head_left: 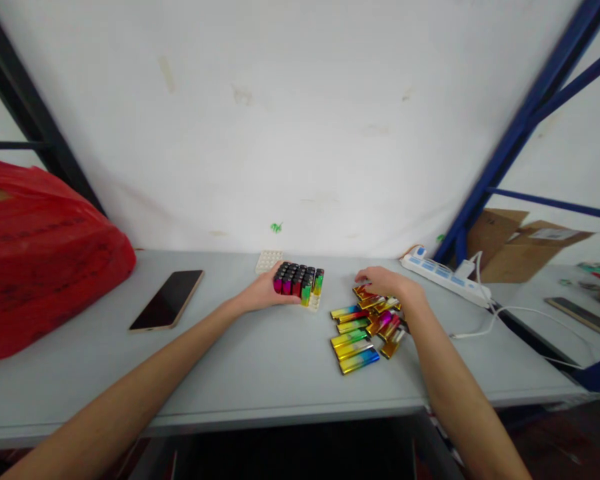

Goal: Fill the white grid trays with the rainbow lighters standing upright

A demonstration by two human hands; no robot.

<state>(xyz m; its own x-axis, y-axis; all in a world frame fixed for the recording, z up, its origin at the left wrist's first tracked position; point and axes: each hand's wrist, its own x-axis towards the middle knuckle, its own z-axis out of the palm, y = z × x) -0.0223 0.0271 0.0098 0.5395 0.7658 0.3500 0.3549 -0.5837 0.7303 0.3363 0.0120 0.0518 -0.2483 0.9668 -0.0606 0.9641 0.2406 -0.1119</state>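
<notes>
My left hand [263, 292] is wrapped round the left side of a block of upright lighters [294, 279], thumb in front and fingers behind. Black tops face up, with magenta, red and green-yellow bodies below. The block stands in a white holed tray [314, 302], whose right end shows bare cups. On the right, my right hand [383, 281] reaches over the far end of a pile of loose shiny lighters [375, 320]. Its fingers curl down onto the pile; whatever is between them is hidden. Several yellow, green and blue lighters [353, 350] lie side by side nearest me.
Behind the block lies another white holed tray [269, 260]. A phone [167, 300] and a red plastic bag [45, 260] are to the left. At the right are a white power strip [445, 277] with cables, a blue frame post [510, 147] and a cardboard box [525, 247].
</notes>
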